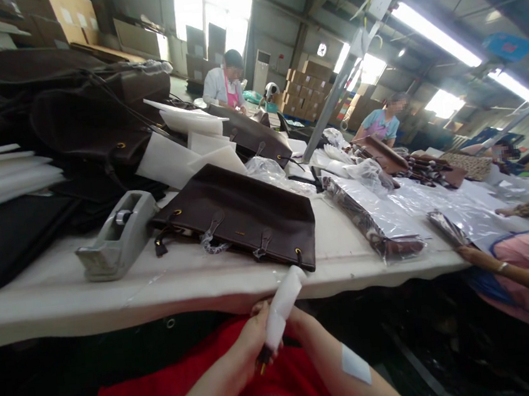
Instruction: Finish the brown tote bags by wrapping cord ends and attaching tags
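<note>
Piled boxes (307, 86) and a long white worktop (91, 303)

Bright lights (436, 35) shine above. A big dark brown bag (247, 215) lies near the worktop's front edge. Beside it sits a gray tape holder (129, 237), also by that edge. A thin thing wrapped in white (283, 306) is held just past the front edge, near the bag's corner. The left hand (260, 321) has its fingers wrapped round it. The right hand (291, 323) is mostly hidden behind it, so I can't tell if those fingers grip.

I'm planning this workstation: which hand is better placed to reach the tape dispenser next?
Probably the left hand: the tape dispenser sits on that side, though this hand is holding the white wrapped piece.
</note>
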### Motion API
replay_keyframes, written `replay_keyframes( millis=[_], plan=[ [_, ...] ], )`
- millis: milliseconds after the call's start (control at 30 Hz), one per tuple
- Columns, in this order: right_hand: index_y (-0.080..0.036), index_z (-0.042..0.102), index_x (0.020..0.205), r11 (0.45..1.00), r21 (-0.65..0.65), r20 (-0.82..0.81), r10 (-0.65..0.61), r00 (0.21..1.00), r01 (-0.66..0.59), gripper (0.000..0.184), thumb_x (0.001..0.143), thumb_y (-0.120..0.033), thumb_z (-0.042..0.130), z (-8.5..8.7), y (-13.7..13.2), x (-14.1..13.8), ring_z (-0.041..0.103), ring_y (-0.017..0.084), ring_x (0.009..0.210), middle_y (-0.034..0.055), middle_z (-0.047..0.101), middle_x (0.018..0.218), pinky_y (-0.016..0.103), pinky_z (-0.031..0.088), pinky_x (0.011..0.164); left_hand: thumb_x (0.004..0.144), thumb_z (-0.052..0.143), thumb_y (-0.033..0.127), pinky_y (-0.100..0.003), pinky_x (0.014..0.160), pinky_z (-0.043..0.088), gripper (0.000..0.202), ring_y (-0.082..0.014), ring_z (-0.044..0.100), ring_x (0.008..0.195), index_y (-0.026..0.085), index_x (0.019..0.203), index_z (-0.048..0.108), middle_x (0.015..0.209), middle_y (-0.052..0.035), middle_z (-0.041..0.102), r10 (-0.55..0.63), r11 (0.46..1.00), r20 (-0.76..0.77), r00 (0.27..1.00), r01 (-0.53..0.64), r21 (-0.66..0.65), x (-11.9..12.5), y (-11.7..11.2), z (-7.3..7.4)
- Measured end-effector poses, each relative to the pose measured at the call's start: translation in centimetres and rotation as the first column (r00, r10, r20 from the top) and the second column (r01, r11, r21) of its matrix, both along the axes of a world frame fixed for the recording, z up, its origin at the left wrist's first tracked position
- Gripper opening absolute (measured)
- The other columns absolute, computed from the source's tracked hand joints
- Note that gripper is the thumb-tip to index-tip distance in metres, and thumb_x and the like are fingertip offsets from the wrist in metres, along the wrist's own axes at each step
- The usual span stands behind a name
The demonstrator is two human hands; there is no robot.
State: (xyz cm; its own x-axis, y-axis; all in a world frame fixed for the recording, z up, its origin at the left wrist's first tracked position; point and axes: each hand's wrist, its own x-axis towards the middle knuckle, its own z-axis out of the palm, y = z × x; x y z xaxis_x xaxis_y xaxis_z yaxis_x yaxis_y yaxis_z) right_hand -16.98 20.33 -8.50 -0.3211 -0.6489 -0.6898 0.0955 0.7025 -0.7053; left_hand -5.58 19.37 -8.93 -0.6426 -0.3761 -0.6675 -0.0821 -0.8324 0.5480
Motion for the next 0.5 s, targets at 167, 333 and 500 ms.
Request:
replay_keyframes(
  millis=[167,333,500],
  plan=[
    [-0.009,0.069,0.074,0.936,-0.029,0.091,0.351,0.932,-0.35,0.022,0.067,-0.028,0.078,0.8,3.0,-4.5,0.056,0.011,0.052,0.0036,0.065,0.063,0.021,0.044,0.051,0.068,0.035,0.085,-0.027,0.05,0.041,0.076,-0.0167,0.056,0.054,0.014,0.078,0.062,0.061,-0.0053,0.063,0.1,0.852,0.005,0.995,-0.083,-0.516,0.6,-1.3,-0.5],
    [-0.008,0.068,0.074,0.758,-0.08,0.145,0.651,0.745,-0.647,0.04,0.073,-0.047,0.072,6.0,4.2,-8.5,0.054,0.008,0.046,0.0032,0.064,0.058,0.02,0.044,0.049,0.071,0.063,0.047,-0.03,0.082,0.046,0.046,-0.0229,0.063,0.091,0.016,0.106,0.064,0.099,-0.0069,0.07,-0.003,0.668,0.077,0.997,0.059,-0.742,1.0,-1.5,1.0],
    [-0.014,0.068,0.085,0.707,-0.324,-0.428,0.483,0.764,-0.629,0.025,0.077,-0.037,0.069,9.9,2.2,-7.1,0.061,0.013,0.069,0.0051,0.067,0.08,0.026,0.05,0.066,0.069,0.065,0.03,-0.026,0.085,0.046,0.047,-0.0207,0.064,0.097,0.021,0.115,0.06,0.108,-0.0034,0.07,-0.044,0.621,0.127,0.991,0.127,-0.774,1.5,-1.2,1.5]
  ],
)
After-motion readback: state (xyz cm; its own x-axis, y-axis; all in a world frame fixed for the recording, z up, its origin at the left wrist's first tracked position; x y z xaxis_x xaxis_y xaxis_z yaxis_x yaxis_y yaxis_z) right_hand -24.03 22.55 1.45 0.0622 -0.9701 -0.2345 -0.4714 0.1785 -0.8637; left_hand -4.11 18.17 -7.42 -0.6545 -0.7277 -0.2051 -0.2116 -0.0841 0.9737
